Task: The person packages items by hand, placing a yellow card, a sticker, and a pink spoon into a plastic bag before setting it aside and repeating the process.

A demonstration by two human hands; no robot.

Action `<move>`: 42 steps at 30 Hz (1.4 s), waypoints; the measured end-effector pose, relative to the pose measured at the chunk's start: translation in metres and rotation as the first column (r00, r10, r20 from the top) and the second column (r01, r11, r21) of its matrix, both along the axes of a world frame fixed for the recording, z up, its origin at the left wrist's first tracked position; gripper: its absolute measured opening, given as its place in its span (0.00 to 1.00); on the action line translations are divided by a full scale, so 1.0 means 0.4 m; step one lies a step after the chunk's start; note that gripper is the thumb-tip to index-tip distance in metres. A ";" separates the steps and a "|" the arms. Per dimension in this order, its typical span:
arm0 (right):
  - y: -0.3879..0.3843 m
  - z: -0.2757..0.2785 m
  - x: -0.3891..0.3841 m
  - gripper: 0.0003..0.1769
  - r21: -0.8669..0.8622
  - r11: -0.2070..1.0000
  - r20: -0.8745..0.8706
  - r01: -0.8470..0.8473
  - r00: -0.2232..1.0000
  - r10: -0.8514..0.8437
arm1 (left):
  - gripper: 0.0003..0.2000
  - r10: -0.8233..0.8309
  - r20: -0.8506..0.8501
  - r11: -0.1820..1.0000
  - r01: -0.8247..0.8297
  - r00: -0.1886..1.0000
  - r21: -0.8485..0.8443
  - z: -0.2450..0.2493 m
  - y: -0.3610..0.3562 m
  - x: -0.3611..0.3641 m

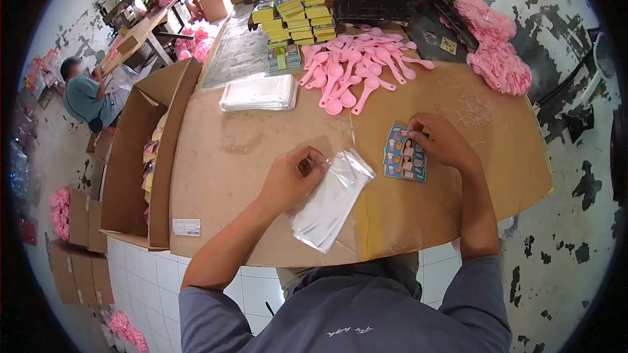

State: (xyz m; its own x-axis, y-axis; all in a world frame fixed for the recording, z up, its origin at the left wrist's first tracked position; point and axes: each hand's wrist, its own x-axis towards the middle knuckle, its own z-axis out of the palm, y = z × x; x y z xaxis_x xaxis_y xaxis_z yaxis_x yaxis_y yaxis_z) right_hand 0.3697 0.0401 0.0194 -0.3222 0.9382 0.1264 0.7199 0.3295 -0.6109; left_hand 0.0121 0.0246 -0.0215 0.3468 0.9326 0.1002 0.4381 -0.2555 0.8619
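Observation:
Near the table's middle, my left hand point(294, 176) is closed, thumb and finger pinching the edge of a clear plastic bag. Under and beside it lies a fanned stack of clear-and-white plastic bags point(332, 204), slanting toward the table's front edge. My right hand point(443, 140) has its fingers curled onto the top edge of a small stack of blue printed cards point(407, 160), which lies slightly spread on the cardboard surface. Beyond both hands, a heap of pink plastic spoons point(353, 68) covers the back of the table.
Another pile of plastic bags point(258, 93) lies at the back left, before stacked yellow-edged card packs point(297, 13). An open cardboard box point(131, 157) stands against the table's left side. Pink bundles point(500, 68) sit at the back right. A person point(88, 91) sits far left.

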 end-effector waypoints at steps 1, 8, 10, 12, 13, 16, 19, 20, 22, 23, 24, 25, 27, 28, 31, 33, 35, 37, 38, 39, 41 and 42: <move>-0.005 0.012 -0.009 0.06 0.080 0.996 -0.006 -0.045 0.999 0.046 | 0.06 -0.002 -0.006 1.000 0.002 1.000 0.022 0.002 -0.001 0.002; -0.100 0.018 -0.200 0.09 0.171 0.853 -0.127 -0.493 0.847 0.516 | 0.05 -0.010 -0.007 0.999 0.010 1.000 0.040 0.012 -0.003 0.009; -0.097 -0.019 -0.217 0.11 0.237 0.827 0.014 -0.509 0.853 0.521 | 0.05 -0.011 0.023 1.000 0.010 1.000 0.015 0.007 0.000 0.004; -0.088 -0.047 -0.217 0.12 0.226 0.838 0.025 -0.497 0.863 0.505 | 0.05 -0.003 0.075 1.000 0.004 0.997 -0.015 -0.002 0.008 0.000; -0.087 -0.050 -0.217 0.12 0.246 0.830 0.044 -0.501 0.861 0.507 | 0.05 0.013 0.068 1.000 -0.012 0.998 -0.015 0.001 0.010 -0.004; -0.090 -0.054 -0.214 0.12 0.303 0.810 0.070 -0.501 0.860 0.506 | 0.04 0.055 0.205 0.998 -0.045 0.977 -0.054 0.005 0.016 -0.015; -0.087 -0.054 -0.218 0.13 0.321 0.806 0.057 -0.498 0.859 0.509 | 0.06 0.113 0.526 0.985 -0.024 0.843 -0.173 0.011 0.032 -0.025; -0.086 -0.052 -0.218 0.13 0.291 0.814 0.064 -0.502 0.859 0.508 | 0.06 0.131 0.561 0.975 -0.005 0.817 -0.220 0.029 0.034 -0.039; -0.087 -0.051 -0.218 0.12 0.260 0.827 0.053 -0.498 0.863 0.503 | 0.09 0.143 0.586 0.961 0.028 0.797 -0.273 0.060 0.028 -0.044; -0.087 -0.053 -0.219 0.12 0.259 0.831 0.036 -0.491 0.865 0.500 | 0.10 0.136 0.578 0.959 0.039 0.804 -0.280 0.071 0.025 -0.043; -0.087 -0.053 -0.221 0.11 0.259 0.835 0.019 -0.485 0.867 0.498 | 0.12 0.129 0.571 0.957 0.050 0.811 -0.287 0.076 0.024 -0.044; -0.087 -0.050 -0.221 0.11 0.264 0.843 -0.026 -0.468 0.871 0.491 | 0.13 0.113 0.563 0.956 0.065 0.819 -0.287 0.075 0.022 -0.042; -0.090 -0.042 -0.221 0.09 0.272 0.859 -0.118 -0.433 0.871 0.476 | 0.15 0.083 0.546 0.952 0.094 0.834 -0.290 0.068 0.018 -0.034; -0.094 -0.030 -0.218 0.09 0.230 0.892 -0.158 -0.390 0.889 0.430 | 0.14 0.076 0.548 0.951 0.106 0.833 -0.292 0.059 0.019 -0.033; -0.101 -0.003 -0.207 0.08 0.078 0.973 -0.272 -0.216 0.935 0.230 | 0.13 0.069 0.576 0.943 0.134 0.814 -0.303 0.045 0.018 -0.031; -0.091 -0.005 -0.204 0.09 -0.050 0.998 -0.334 -0.041 0.942 0.022 | 0.12 0.087 0.619 0.937 0.146 0.780 -0.316 0.058 0.008 -0.028; -0.070 -0.020 -0.198 0.09 0.053 0.998 -0.330 -0.023 0.943 0.039 | 0.13 0.057 0.633 0.939 0.174 0.772 -0.297 0.067 -0.001 -0.024; -0.069 -0.009 -0.211 0.10 0.039 0.999 -0.465 0.004 0.885 0.015 | 0.14 0.034 0.627 0.935 0.197 0.778 -0.296 0.075 -0.009 -0.019; -0.076 0.003 -0.225 0.09 -0.028 1.000 -0.590 0.011 0.807 -0.026 | 0.14 0.026 0.616 0.929 0.208 0.787 -0.305 0.078 -0.015 -0.015; -0.082 0.015 -0.234 0.09 -0.096 0.995 -0.699 0.010 0.711 -0.075 | 0.15 0.018 0.605 0.923 0.219 0.796 -0.315 0.078 -0.020 -0.010; -0.086 0.020 -0.230 0.10 -0.040 0.998 -0.693 0.038 0.719 -0.055 | 0.16 -0.006 0.566 0.937 0.203 0.824 -0.285 0.065 -0.024 0.002; -0.086 0.022 -0.228 0.11 -0.010 0.999 -0.689 0.049 0.723 -0.043 | 0.16 -0.017 0.546 0.944 0.194 0.837 -0.267 0.059 -0.025 0.007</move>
State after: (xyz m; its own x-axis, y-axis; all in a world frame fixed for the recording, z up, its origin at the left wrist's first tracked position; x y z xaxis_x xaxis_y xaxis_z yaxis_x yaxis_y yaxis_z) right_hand 0.2784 0.0057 0.0280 -0.0996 0.9475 0.3039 0.1160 0.3144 -0.9422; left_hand 0.0147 0.0144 0.0023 0.4198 0.9074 0.0203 -0.1231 0.0348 0.9918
